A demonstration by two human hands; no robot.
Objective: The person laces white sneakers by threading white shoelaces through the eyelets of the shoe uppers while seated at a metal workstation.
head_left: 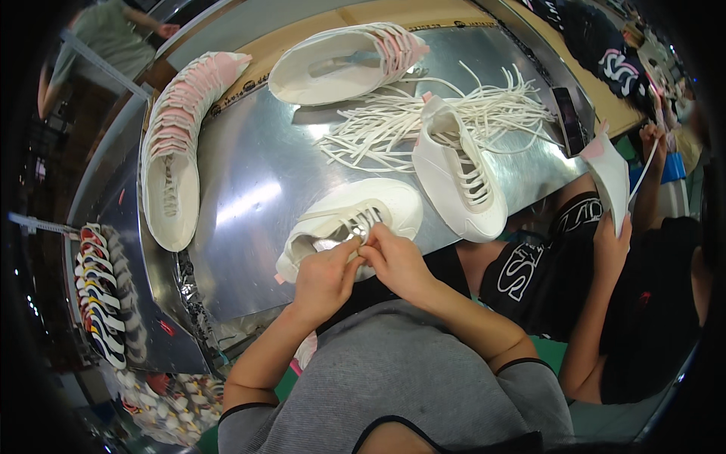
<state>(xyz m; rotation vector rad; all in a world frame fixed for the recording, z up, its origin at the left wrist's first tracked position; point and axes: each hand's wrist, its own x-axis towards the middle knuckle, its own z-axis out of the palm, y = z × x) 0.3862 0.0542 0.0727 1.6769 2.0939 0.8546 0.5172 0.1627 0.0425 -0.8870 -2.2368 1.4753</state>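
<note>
A white shoe upper (397, 200) lies on the metal tabletop in front of me, its toe pointing to the upper right and a pink tab at its heel. A white shoelace (361, 221) crosses its throat. My left hand (325, 276) rests over the collar, thumb and forefinger closed on the upper's eyelet edge. Right against it, my right hand (393, 261) is closed in a pinch at the top of the lacing. The fingertips of both hands meet and hide most of what they pinch. To the right stands another laced white shoe upper (484, 208).
Loose white shoelaces (370, 132) are heaped behind. Nested pink-and-white uppers form one stack (261, 83) at the back and another (172, 204) at the left. A phone (569, 121) lies by the right edge. A co-worker's hand (611, 242) at the right holds a white upper (609, 170).
</note>
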